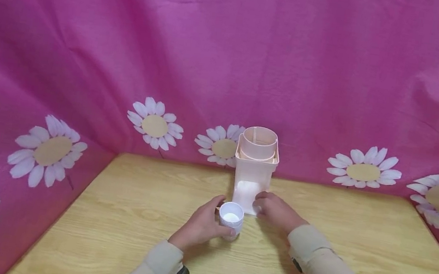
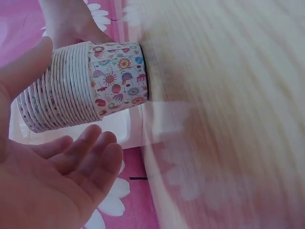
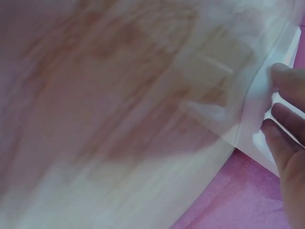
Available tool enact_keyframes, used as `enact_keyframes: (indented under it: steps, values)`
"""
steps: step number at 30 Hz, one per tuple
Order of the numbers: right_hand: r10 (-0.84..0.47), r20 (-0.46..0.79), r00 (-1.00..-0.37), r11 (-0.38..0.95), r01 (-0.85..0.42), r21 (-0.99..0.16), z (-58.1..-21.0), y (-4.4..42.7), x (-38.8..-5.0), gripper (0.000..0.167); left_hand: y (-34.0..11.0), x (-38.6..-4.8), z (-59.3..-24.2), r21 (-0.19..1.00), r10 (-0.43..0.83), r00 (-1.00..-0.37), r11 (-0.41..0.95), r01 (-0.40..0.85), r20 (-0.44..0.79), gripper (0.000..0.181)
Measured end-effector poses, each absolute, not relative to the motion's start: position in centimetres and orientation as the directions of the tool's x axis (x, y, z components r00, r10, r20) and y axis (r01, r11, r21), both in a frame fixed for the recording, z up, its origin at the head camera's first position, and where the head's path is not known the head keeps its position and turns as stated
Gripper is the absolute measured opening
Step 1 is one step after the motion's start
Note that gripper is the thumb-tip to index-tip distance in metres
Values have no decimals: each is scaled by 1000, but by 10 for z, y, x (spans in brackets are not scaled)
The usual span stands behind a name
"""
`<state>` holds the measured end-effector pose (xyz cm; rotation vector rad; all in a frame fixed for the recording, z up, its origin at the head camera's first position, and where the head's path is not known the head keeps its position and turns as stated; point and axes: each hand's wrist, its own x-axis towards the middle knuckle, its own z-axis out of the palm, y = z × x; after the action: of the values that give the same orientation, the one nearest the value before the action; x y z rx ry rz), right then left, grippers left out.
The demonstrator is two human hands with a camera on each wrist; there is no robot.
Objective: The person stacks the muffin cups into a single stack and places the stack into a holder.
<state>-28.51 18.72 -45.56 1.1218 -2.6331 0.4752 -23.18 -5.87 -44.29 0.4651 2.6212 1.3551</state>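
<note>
A stack of paper cups (image 1: 231, 218) with white insides stands on the table in front of a pale pink plastic holder (image 1: 254, 172). The left wrist view shows colourful printed figures on the cup stack (image 2: 119, 76) and many nested rims. My left hand (image 1: 205, 224) is around the stack, its thumb near the rims and its other fingers loosely spread, apart from the cups. At the lower right of the holder, my right hand (image 1: 278, 212) has bent fingers. Up close, its fingertips (image 3: 281, 74) pinch the edge at the holder's pale lower part (image 3: 257, 138).
A round tube (image 1: 260, 142) sits in the holder's square top. The wooden table (image 1: 140, 219) meets a magenta cloth (image 1: 230, 63) with large white daisies at the back and sides. Black bands show at both sleeves.
</note>
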Motion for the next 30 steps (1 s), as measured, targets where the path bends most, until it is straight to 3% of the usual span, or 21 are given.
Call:
enact_keyframes:
  steps: [3, 12, 30]
  values:
    - [-660, 338, -670, 653, -735, -182, -455, 184, -287, 20, -57, -235, -441, 827, 341, -940, 523, 207, 19, 90]
    - [-644, 331, -690, 674, -716, -182, -455, 182, -284, 20, -56, -237, -439, 815, 373, -927, 522, 252, 48, 58]
    - [-599, 358, -716, 686, -690, -233, -455, 177, -281, 25, -60, -237, -439, 801, 358, -932, 539, 260, 62, 58]
